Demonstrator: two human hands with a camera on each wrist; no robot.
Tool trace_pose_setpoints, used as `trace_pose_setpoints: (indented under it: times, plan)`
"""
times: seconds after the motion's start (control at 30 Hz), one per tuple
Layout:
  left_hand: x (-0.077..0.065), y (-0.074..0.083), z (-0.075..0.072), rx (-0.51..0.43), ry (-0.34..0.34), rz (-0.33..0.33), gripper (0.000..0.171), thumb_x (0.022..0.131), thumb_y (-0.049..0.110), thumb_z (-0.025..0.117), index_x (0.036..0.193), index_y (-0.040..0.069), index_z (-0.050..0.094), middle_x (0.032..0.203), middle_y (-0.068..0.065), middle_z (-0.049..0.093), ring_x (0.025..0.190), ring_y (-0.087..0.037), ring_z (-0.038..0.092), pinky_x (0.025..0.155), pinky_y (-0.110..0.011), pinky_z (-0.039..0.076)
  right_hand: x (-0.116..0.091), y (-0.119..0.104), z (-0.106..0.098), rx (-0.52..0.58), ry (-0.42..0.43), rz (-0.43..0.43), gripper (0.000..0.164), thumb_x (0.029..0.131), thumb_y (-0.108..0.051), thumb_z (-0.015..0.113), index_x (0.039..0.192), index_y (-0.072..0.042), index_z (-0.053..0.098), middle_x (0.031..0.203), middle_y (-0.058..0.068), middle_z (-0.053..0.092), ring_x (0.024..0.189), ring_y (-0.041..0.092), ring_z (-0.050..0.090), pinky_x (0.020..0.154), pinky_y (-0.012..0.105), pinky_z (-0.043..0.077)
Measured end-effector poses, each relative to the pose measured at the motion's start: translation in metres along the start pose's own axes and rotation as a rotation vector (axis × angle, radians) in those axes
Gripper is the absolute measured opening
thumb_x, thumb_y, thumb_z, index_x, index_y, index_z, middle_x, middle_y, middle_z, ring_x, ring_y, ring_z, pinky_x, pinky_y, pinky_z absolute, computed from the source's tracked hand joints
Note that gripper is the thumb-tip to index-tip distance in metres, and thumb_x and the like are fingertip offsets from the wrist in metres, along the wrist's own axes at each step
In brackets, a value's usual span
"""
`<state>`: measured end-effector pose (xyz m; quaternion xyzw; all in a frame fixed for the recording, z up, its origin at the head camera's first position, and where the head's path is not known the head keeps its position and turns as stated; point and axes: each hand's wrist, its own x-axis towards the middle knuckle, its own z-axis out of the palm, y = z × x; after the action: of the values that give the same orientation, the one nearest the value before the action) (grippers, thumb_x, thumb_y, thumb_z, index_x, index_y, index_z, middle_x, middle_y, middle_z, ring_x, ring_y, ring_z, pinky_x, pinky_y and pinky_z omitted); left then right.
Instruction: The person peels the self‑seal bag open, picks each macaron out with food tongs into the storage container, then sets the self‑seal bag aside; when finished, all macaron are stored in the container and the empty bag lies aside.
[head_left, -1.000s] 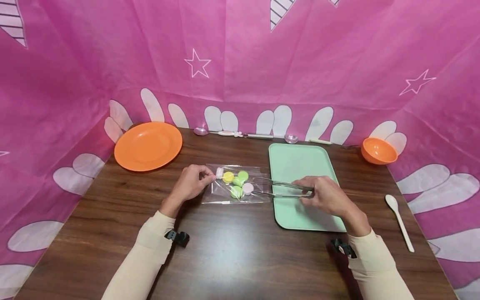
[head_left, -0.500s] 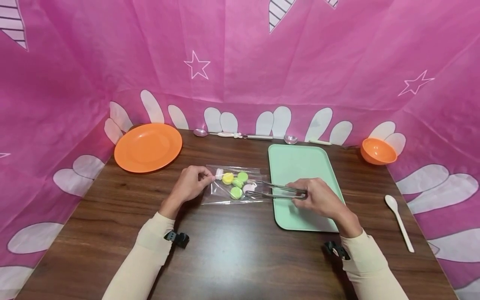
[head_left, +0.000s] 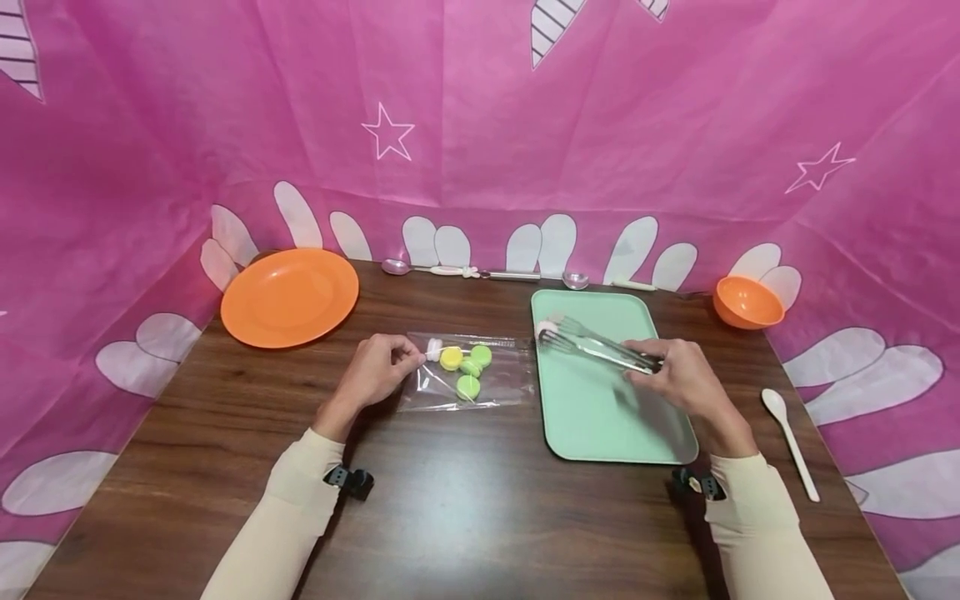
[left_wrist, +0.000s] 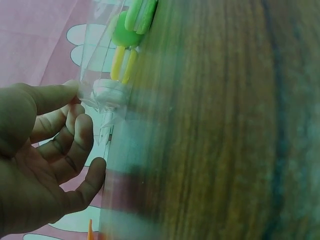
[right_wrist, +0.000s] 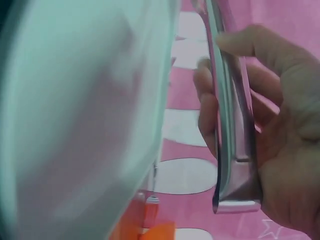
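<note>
My left hand [head_left: 378, 369] pinches the left end of a clear plastic bag [head_left: 506, 385] between thumb and fingers. Inside the bag lie a yellow macaron [head_left: 452, 358], a pale one [head_left: 434, 349] and several green macarons [head_left: 468, 387]. In the left wrist view the pale macaron [left_wrist: 109, 93] lies close to the pinched plastic. My right hand [head_left: 686, 379] grips metal tongs [head_left: 611, 354], which hold a pale pink macaron [head_left: 546, 328] over the left edge of the mint-green tray [head_left: 615, 433]. Up close, the right wrist view shows the tongs [right_wrist: 232, 125] squeezed between thumb and fingers.
An orange plate [head_left: 291, 298] stands at the back left, and an orange bowl [head_left: 748, 302] at the back right. Spoons, among them a ladle-like one [head_left: 575, 281], line the rear edge. A white spoon [head_left: 791, 446] lies at the right.
The tongs closed on the pale pink macaron in the bag and drew it out, right and back, over the tray. The left hand has kept its pinch on the bag.
</note>
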<state>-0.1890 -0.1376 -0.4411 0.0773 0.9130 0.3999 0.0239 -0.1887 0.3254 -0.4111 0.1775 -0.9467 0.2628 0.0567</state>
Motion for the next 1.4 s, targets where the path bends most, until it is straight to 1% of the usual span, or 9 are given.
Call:
trace_pose_setpoints:
  times: [0.2,0.33,0.4,0.57,0.73,0.8,0.93,1.17,1.4]
  plan:
    - [-0.002,-0.001,0.0,-0.002,-0.006,0.0,0.011,0.1,0.017,0.078,0.095,0.007,0.08,0.084,-0.006,0.071,0.078,-0.019,0.059,0.076,-0.032,0.047,0.025,0.011,0.01,-0.047,0.065,0.156,0.047,0.084,-0.008,0.087,0.128,0.004,0.075,0.072,0.014,0.07,0.067,0.021,0.047,0.055,0.029,0.035]
    - [-0.001,-0.001,0.002,0.007,-0.004,0.007,0.012,0.099,0.018,0.078,0.096,0.007,0.08,0.085,-0.006,0.071,0.079,-0.019,0.059,0.077,-0.032,0.047,0.036,0.011,0.017,-0.064,0.066,0.236,0.049,0.085,-0.012,0.085,0.13,0.004,0.073,0.072,0.018,0.07,0.071,0.027,0.046,0.06,0.034,0.034]
    - [-0.001,0.0,0.003,0.007,-0.004,0.008,0.012,0.099,0.018,0.079,0.095,0.007,0.08,0.084,-0.005,0.071,0.079,-0.018,0.059,0.077,-0.032,0.047,0.038,0.011,0.018,-0.063,0.048,0.266,0.051,0.085,-0.013,0.084,0.132,0.004,0.072,0.074,0.019,0.07,0.071,0.027,0.046,0.06,0.034,0.034]
    - [-0.002,0.002,0.006,0.002,-0.005,0.01,0.011,0.099,0.018,0.079,0.093,0.008,0.08,0.083,-0.005,0.071,0.078,-0.017,0.059,0.077,-0.032,0.047,0.036,0.013,0.018,-0.048,-0.006,0.316,0.053,0.087,-0.012,0.083,0.136,0.005,0.069,0.066,0.011,0.061,0.064,0.021,0.042,0.052,0.03,0.032]
    - [-0.001,0.001,0.007,0.0,-0.014,0.013,0.011,0.1,0.018,0.078,0.094,0.007,0.08,0.084,-0.005,0.071,0.078,-0.017,0.059,0.077,-0.032,0.048,0.029,0.006,0.012,-0.056,0.015,0.301,0.054,0.088,-0.014,0.083,0.136,0.005,0.069,0.079,0.019,0.067,0.071,0.026,0.047,0.056,0.031,0.034]
    - [-0.002,0.001,0.007,-0.003,-0.016,0.012,0.011,0.1,0.017,0.078,0.094,0.007,0.08,0.084,-0.005,0.071,0.078,-0.017,0.059,0.077,-0.032,0.048,0.024,0.0,0.007,-0.071,0.036,0.267,0.054,0.087,-0.014,0.084,0.135,0.005,0.07,0.082,0.021,0.068,0.073,0.028,0.05,0.059,0.032,0.036]
    - [-0.003,0.0,0.007,-0.007,-0.007,0.004,0.011,0.099,0.018,0.079,0.093,0.008,0.08,0.083,-0.004,0.071,0.079,-0.017,0.059,0.078,-0.032,0.047,0.012,-0.017,-0.009,-0.085,0.039,0.184,0.051,0.085,-0.013,0.088,0.131,0.003,0.074,0.08,0.016,0.069,0.071,0.025,0.052,0.06,0.031,0.037]
    - [-0.002,0.0,0.005,-0.004,0.004,0.01,0.012,0.098,0.017,0.08,0.094,0.007,0.08,0.083,-0.005,0.071,0.078,-0.018,0.058,0.076,-0.032,0.047,-0.014,-0.049,-0.025,-0.025,-0.106,0.112,0.041,0.082,-0.003,0.088,0.122,-0.003,0.08,0.086,0.007,0.076,0.07,0.016,0.056,0.055,0.025,0.043]
    - [-0.001,0.002,0.004,0.004,0.008,0.012,0.012,0.099,0.018,0.079,0.094,0.006,0.08,0.083,-0.006,0.072,0.078,-0.019,0.059,0.077,-0.032,0.047,-0.016,-0.053,-0.005,-0.039,-0.194,0.034,0.038,0.081,-0.002,0.087,0.118,-0.006,0.082,0.095,0.007,0.08,0.078,0.016,0.059,0.061,0.025,0.042]
